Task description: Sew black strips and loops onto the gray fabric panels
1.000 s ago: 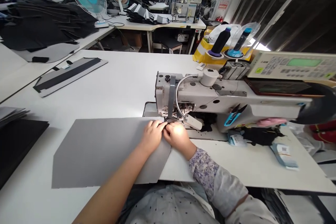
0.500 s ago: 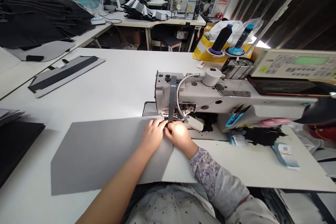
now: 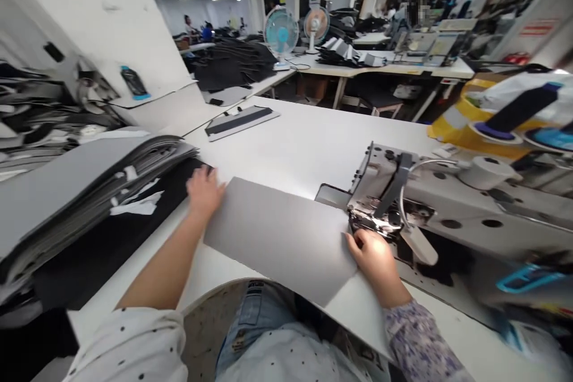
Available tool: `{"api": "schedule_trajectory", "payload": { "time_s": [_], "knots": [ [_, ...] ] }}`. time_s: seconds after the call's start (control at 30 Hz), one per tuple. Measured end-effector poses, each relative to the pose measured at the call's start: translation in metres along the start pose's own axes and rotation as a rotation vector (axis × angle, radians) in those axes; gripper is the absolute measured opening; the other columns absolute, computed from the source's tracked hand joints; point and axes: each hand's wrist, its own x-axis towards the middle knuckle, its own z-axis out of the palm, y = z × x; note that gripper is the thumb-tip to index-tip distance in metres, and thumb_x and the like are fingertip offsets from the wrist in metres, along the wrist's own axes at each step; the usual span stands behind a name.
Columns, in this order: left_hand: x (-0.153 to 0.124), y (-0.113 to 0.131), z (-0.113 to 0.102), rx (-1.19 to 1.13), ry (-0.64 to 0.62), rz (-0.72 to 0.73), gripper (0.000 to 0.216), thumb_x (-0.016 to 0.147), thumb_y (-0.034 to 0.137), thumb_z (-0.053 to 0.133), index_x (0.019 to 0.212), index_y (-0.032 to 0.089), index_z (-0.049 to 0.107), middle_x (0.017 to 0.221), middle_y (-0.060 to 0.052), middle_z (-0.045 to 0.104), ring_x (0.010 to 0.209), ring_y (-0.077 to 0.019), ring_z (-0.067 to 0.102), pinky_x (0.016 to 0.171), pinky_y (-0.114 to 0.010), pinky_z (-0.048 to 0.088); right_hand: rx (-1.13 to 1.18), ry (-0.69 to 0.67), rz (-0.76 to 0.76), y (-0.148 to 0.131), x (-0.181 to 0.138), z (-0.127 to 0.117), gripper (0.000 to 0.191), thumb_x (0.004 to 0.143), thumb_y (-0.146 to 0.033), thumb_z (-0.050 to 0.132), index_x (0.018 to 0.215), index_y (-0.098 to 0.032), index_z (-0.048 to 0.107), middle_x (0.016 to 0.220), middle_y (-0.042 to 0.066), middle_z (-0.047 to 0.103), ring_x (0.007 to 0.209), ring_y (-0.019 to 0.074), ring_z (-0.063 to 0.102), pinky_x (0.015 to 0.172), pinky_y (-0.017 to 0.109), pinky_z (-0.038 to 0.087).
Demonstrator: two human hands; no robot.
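A flat grey panel (image 3: pixel 282 239) lies on the white table, its right end at the needle area of a sewing machine (image 3: pixel 380 197). My right hand (image 3: pixel 376 259) is closed on the panel's right edge, thumb and fingers curled just below the machine's presser area; the fingertips are partly hidden. My left hand (image 3: pixel 205 192) is open, fingers spread, beyond the panel's left end. It is over the edge of a pile of black sheets (image 3: pixel 174 191), and I cannot tell if it touches them.
A thick stack of grey pieces (image 3: pixel 98 161) rests on the left. Farther back lies a grey piece with a black strip (image 3: pixel 242 122). Thread cones (image 3: pixel 514 113) and a yellow bag (image 3: pixel 465 104) stand behind the machine. Two fans (image 3: pixel 281 33) are on a far table.
The view has swung left. My left hand has moved away from the needle area to the left, toward the black sheets. My right hand stays by the machine at the panel's edge.
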Motion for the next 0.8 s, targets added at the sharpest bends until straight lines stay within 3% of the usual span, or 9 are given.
{"api": "schedule_trajectory", "payload": {
  "time_s": [0.07, 0.13, 0.23, 0.3, 0.37, 0.47, 0.67, 0.73, 0.8],
  "knots": [
    [0.007, -0.066, -0.011, 0.105, -0.067, -0.228, 0.069, 0.090, 0.048, 0.042, 0.145, 0.008, 0.034, 0.151, -0.023, 0.032, 0.138, -0.0414, 0.026, 0.107, -0.060, 0.027, 0.004, -0.008, 0.003, 0.000, -0.002, 0.001, 0.039, 0.090, -0.043, 0.047, 0.059, -0.021, 0.044, 0.058, 0.002, 0.052, 0.057, 0.0157, 0.048, 0.057, 0.028, 0.032],
    [0.008, -0.108, -0.020, 0.133, -0.224, -0.227, 0.068, 0.091, 0.047, 0.040, 0.145, 0.006, 0.034, 0.149, -0.022, 0.036, 0.135, -0.0384, 0.034, 0.106, -0.054, 0.032, 0.008, -0.010, 0.002, -0.001, -0.003, 0.002, 0.039, 0.090, -0.044, 0.047, 0.059, -0.022, 0.044, 0.057, 0.002, 0.052, 0.057, 0.0161, 0.048, 0.057, 0.028, 0.032],
    [0.005, -0.131, -0.040, 0.118, -0.390, -0.151, 0.063, 0.090, 0.042, 0.041, 0.142, 0.006, 0.040, 0.146, -0.019, 0.043, 0.132, -0.0299, 0.043, 0.106, -0.039, 0.035, 0.014, -0.007, -0.001, 0.000, -0.005, 0.003, 0.039, 0.090, -0.045, 0.046, 0.059, -0.022, 0.043, 0.058, 0.002, 0.052, 0.059, 0.0170, 0.049, 0.057, 0.029, 0.032],
    [0.002, -0.127, -0.059, 0.118, -0.348, -0.177, 0.056, 0.092, 0.038, 0.037, 0.140, 0.010, 0.044, 0.138, -0.016, 0.052, 0.123, -0.0278, 0.052, 0.105, -0.039, 0.037, 0.013, -0.005, 0.003, 0.001, -0.006, 0.004, 0.038, 0.090, -0.045, 0.046, 0.060, -0.022, 0.043, 0.059, 0.002, 0.052, 0.059, 0.0173, 0.049, 0.058, 0.029, 0.033],
    [-0.005, -0.112, -0.077, 0.137, -0.130, -0.149, 0.050, 0.095, 0.030, 0.029, 0.140, 0.014, 0.044, 0.134, -0.012, 0.058, 0.115, -0.0266, 0.058, 0.107, -0.046, 0.033, 0.015, -0.005, 0.005, 0.001, -0.005, 0.004, 0.037, 0.090, -0.044, 0.047, 0.061, -0.022, 0.043, 0.059, 0.002, 0.052, 0.059, 0.0171, 0.049, 0.058, 0.029, 0.033],
    [-0.025, -0.064, -0.084, 0.123, 0.128, 0.126, 0.053, 0.091, 0.015, 0.028, 0.142, 0.018, 0.041, 0.142, -0.009, 0.050, 0.123, -0.0258, 0.052, 0.110, -0.050, 0.027, 0.010, -0.012, 0.007, -0.001, -0.002, 0.003, 0.033, 0.087, -0.041, 0.050, 0.060, -0.022, 0.043, 0.059, 0.002, 0.052, 0.059, 0.0166, 0.049, 0.059, 0.028, 0.033],
    [-0.092, 0.071, -0.020, -0.058, -0.033, 0.881, 0.067, 0.083, 0.001, 0.030, 0.141, 0.033, 0.044, 0.147, 0.001, 0.045, 0.134, -0.0242, 0.042, 0.110, -0.044, 0.031, -0.014, -0.016, 0.065, -0.008, 0.007, -0.006, 0.026, 0.085, -0.028, 0.051, 0.060, -0.021, 0.046, 0.061, 0.001, 0.055, 0.063, 0.0154, 0.051, 0.061, 0.026, 0.035],
    [-0.107, 0.104, -0.002, -0.098, -0.055, 1.038, 0.070, 0.083, -0.001, 0.030, 0.143, 0.034, 0.040, 0.148, 0.003, 0.042, 0.136, -0.0239, 0.040, 0.111, -0.045, 0.029, -0.031, -0.023, 0.098, -0.009, 0.010, -0.009, 0.026, 0.086, -0.026, 0.051, 0.061, -0.021, 0.047, 0.063, 0.001, 0.056, 0.064, 0.0148, 0.053, 0.062, 0.025, 0.035],
    [-0.114, 0.131, 0.007, -0.118, -0.062, 1.095, 0.069, 0.084, 0.000, 0.030, 0.143, 0.034, 0.039, 0.148, 0.001, 0.043, 0.135, -0.0249, 0.041, 0.112, -0.047, 0.028, -0.077, -0.043, 0.122, -0.011, 0.012, -0.012, 0.026, 0.088, -0.025, 0.051, 0.062, -0.020, 0.050, 0.065, 0.001, 0.058, 0.066, 0.0148, 0.054, 0.062, 0.025, 0.035]
  ]
}}
